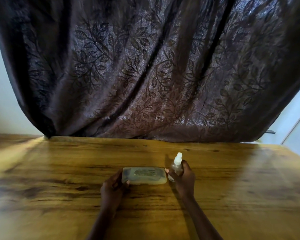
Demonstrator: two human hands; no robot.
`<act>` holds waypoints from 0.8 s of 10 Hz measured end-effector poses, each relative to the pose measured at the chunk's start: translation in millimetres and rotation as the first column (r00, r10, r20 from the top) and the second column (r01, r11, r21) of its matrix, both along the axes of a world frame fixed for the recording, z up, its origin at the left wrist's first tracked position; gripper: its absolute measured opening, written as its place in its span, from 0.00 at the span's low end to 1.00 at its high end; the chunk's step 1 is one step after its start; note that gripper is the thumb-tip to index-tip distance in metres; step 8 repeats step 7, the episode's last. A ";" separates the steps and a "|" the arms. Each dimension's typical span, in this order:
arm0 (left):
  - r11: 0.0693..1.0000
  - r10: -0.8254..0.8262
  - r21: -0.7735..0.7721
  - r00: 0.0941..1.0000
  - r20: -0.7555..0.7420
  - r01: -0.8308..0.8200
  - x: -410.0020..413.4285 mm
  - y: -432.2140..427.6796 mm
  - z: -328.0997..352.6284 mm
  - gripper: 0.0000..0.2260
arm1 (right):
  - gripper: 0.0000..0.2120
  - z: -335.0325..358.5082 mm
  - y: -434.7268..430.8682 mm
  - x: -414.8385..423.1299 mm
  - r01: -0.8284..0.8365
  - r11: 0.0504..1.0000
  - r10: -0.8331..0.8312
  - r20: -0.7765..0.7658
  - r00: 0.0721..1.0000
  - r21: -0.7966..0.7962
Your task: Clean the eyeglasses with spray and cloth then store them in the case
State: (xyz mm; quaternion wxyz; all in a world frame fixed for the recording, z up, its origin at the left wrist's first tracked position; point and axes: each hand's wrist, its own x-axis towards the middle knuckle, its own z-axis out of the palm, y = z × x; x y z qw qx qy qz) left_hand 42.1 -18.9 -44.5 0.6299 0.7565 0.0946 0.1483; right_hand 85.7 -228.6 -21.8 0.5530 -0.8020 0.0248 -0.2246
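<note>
My left hand (113,187) holds the left end of the pale, translucent case (144,175), fingers (117,176) curled round its short side and thumb against the near edge. The case lies flat and closed on the wooden worktop (59,179), its long side running left to right in front of me. Dark shapes show through the lid, too blurred for me to tell whether they are the eyeglasses or a print. My right hand (183,179) grips the small clear spray bottle (176,166) just beside the right end of the case; the fingers (188,169) wrap its body, and the white nozzle stands upright above them. Behind the worktop's far edge hangs a dark leaf-patterned curtain (145,66).
</note>
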 end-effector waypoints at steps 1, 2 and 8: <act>1.000 0.003 -0.022 1.000 -0.010 -0.004 0.3 -1.4 1.3 0.22 | 0.21 -0.9 2.4 1.4 -0.004 1.000 0.004 -0.018 1.000 0.011; 0.999 0.000 -0.051 1.000 -0.028 -0.001 0.5 -2.4 1.8 0.23 | 0.21 -0.9 3.4 0.7 0.005 1.000 -0.005 -0.014 1.000 0.009; 0.986 0.053 -0.153 0.993 -0.104 -0.069 1.2 -4.4 6.2 0.22 | 0.35 8.8 5.0 -17.9 -0.046 0.966 0.034 0.053 0.998 0.254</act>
